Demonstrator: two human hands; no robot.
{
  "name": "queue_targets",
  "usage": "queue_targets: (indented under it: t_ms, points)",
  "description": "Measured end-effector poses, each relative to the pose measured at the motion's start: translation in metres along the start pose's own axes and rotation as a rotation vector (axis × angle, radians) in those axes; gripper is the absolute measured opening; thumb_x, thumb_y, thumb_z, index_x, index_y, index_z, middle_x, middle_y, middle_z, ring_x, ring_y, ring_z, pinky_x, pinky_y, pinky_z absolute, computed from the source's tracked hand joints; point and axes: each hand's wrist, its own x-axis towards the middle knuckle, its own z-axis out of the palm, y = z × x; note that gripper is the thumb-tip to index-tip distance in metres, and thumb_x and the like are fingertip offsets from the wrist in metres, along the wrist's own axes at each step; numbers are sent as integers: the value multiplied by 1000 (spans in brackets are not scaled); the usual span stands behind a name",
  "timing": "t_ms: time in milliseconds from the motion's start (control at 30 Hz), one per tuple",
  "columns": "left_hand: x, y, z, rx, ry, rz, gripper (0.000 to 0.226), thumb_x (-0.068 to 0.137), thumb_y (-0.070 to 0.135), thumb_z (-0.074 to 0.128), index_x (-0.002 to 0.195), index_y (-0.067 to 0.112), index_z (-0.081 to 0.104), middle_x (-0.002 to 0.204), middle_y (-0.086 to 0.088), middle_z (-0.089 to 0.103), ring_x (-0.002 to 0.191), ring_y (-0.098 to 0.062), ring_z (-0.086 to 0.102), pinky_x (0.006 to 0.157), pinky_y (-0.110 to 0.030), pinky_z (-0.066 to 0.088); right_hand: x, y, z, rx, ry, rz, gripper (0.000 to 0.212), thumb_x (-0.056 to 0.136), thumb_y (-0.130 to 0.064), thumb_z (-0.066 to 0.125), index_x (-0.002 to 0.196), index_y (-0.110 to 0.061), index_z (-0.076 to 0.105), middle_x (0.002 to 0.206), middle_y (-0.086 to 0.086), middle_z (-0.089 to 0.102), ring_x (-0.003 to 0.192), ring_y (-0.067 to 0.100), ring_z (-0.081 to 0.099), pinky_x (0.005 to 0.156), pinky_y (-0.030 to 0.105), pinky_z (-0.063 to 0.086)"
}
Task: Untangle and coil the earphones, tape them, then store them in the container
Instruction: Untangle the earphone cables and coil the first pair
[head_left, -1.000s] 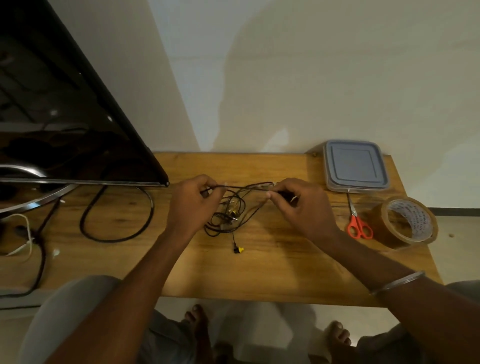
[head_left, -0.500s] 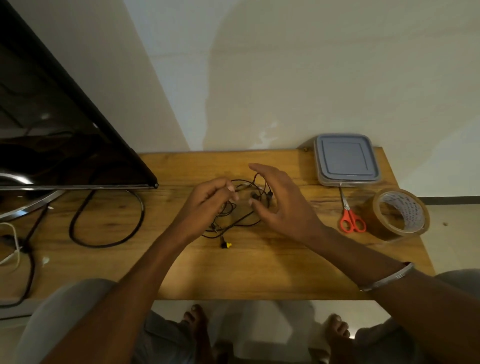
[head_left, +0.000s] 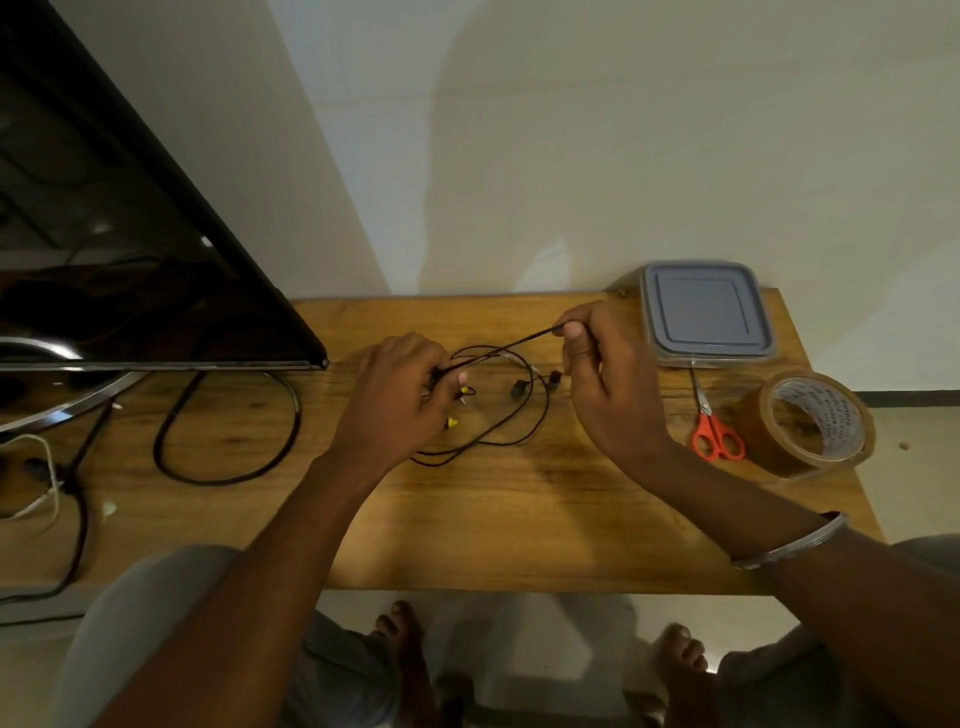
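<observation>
Fingers: right hand thumb and forefinger pinch thin black earphone cable just left of grey-lidded square plastic container | left hand grips it farther left | held strand taut, long axis slanting up toward container | slack loops on wooden table

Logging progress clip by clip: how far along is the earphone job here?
Nothing is finished yet. In hand: untangling. The left hand grips a bunch of the earphones and the right hand pinches one strand, stretched between them; loose loops lie on the table. Left: coiling, taping and storing. The tape roll and scissors lie untouched, and the container has its lid on.
</observation>
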Motion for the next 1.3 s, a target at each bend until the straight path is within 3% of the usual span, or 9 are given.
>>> queue_targets:
  t_ms: [67, 167, 333, 433, 533, 633, 767, 1133, 1300]
  points:
    - [2, -1, -1, 28, 54, 13, 8, 94, 32, 60, 88, 27, 61, 86, 12, 61, 83, -12, 56, 77, -29, 36, 1, -1, -1, 46, 25, 35, 19, 107, -19, 43, 105, -9, 59, 71, -7, 52, 60, 19, 52, 52, 47, 42]
    - [3, 10, -5, -427, 88, -149, 7, 96, 17, 63, 91, 22, 63, 78, 14, 64, 75, -1, 61, 70, -16, 48, 1, -2, 0, 72, 51, 99, 19, 108, -18, 41, 106, -10, 57, 71, -6, 52, 59, 19, 52, 50, 45, 42]
    - [9, 17, -17, -937, 118, -329, 14, 96, 5, 61, 106, 14, 67, 91, 0, 66, 82, -7, 65, 72, -22, 56, 5, 6, -1, 138, 99, 237, 20, 109, -20, 41, 104, -13, 58, 69, -2, 59, 57, 6, 52, 53, 30, 41]
    - [9, 16, -18, -1092, 50, -366, 26, 94, -2, 61, 110, 17, 66, 98, 0, 68, 87, -11, 66, 76, -27, 58, 5, 11, -1, 167, 106, 337, 21, 108, -21, 41, 103, -12, 59, 76, -1, 64, 60, 14, 56, 56, 38, 48]
    - [9, 19, -16, -1068, 14, -338, 27, 93, -8, 58, 100, 17, 68, 90, 11, 72, 83, -5, 65, 73, -21, 55, 5, 11, -1, 142, 45, 355, 20, 103, -10, 46, 119, -9, 58, 100, 2, 68, 88, 15, 66, 78, 45, 57]
    - [8, 24, -13, -1042, -9, -313, 30, 93, -10, 57, 100, 17, 68, 88, 13, 72, 81, -3, 65, 69, -18, 53, 2, 3, -1, 17, -68, 207, 53, 91, -4, 54, 143, -11, 46, 136, 6, 55, 125, 16, 52, 104, 36, 47]
    - [5, 30, -10, -1057, -38, -282, 39, 91, -14, 56, 109, 19, 67, 97, 9, 71, 88, -3, 64, 76, -21, 54, -7, -4, 6, -165, -261, -91, 55, 89, -16, 62, 143, -18, 51, 139, -1, 58, 135, 18, 44, 114, 48, 31]
    - [5, 30, -13, -1222, -189, -254, 25, 83, -2, 64, 100, 16, 68, 84, 7, 69, 84, -7, 63, 76, -21, 50, -7, -3, 9, 29, -362, -52, 4, 93, -12, 64, 97, -14, 65, 93, -3, 65, 90, 13, 60, 78, 34, 48]
    - [2, 21, -5, -714, -152, -202, 42, 87, -10, 64, 112, 23, 68, 101, 6, 69, 92, -1, 65, 78, -18, 51, -5, -11, 5, 210, -261, 62, 3, 100, -9, 51, 98, -8, 53, 80, 9, 62, 70, 34, 61, 61, 52, 46]
